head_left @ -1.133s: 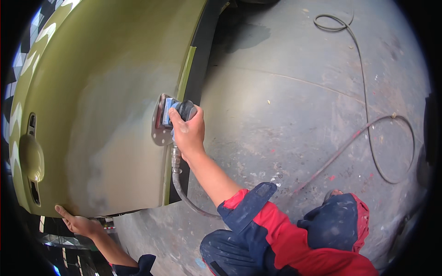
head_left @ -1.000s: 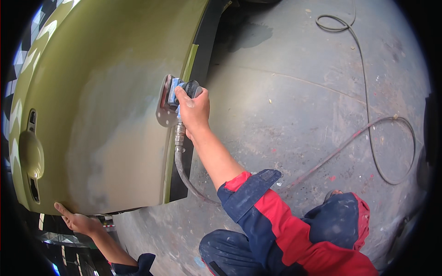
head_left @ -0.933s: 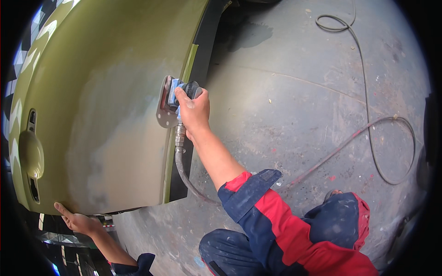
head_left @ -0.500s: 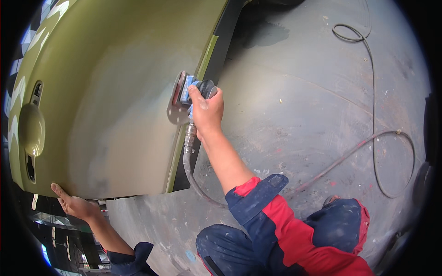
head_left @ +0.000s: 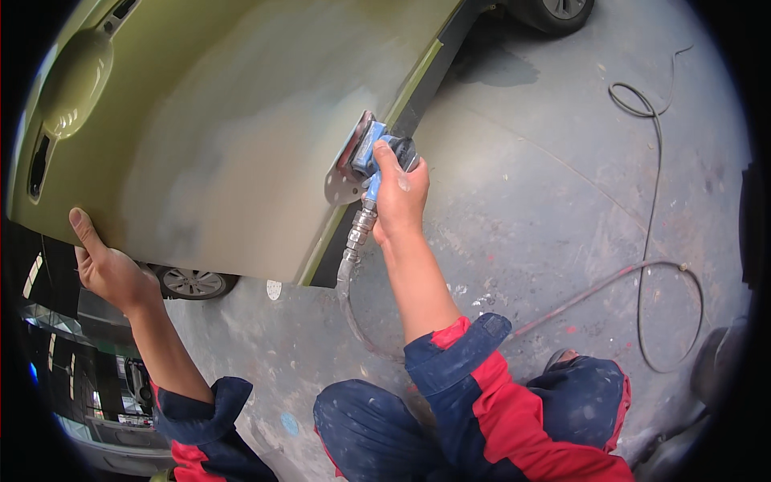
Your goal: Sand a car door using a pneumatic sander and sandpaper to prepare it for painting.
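sander (head_left: 367,154) aslant, hose end (head_left: 362,223) down-left

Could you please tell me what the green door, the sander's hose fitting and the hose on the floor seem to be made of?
Green door: probably painted sheet metal, glossy at the handle recess, dull and patchy near the sander.
Hose fitting: likely bare metal, given its silvery shine and ridged collars.
Hose on the floor: matt rubber or plastic, judging by its smooth loops; I cannot tell which.
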A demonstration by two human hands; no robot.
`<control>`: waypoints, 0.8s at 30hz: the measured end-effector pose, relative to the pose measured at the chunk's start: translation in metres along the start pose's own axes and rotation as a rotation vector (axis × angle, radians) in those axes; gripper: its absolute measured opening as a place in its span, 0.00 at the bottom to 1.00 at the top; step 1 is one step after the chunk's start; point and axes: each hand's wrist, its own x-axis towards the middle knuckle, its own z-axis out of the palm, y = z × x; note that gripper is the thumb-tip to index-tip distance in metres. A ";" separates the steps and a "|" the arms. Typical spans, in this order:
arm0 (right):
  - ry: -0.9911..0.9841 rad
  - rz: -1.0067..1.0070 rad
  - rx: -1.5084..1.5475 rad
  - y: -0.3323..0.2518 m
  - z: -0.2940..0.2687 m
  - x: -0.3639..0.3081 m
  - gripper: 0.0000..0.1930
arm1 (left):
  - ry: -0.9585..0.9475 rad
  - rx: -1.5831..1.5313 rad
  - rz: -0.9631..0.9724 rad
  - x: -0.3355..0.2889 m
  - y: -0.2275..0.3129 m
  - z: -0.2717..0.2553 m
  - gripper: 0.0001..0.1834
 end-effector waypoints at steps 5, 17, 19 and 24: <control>-0.046 0.082 0.023 0.013 -0.006 -0.055 0.23 | 0.004 -0.019 0.048 -0.001 0.001 0.003 0.22; -0.047 -0.052 0.000 0.073 -0.021 -0.160 0.20 | -0.038 -0.064 0.059 -0.013 0.007 0.013 0.24; -0.019 -0.021 -0.058 0.082 -0.021 -0.177 0.23 | -0.035 -0.060 0.060 -0.011 0.003 0.009 0.24; -0.041 0.039 0.034 0.067 -0.019 -0.164 0.32 | -0.005 -0.065 0.063 -0.009 0.003 0.010 0.23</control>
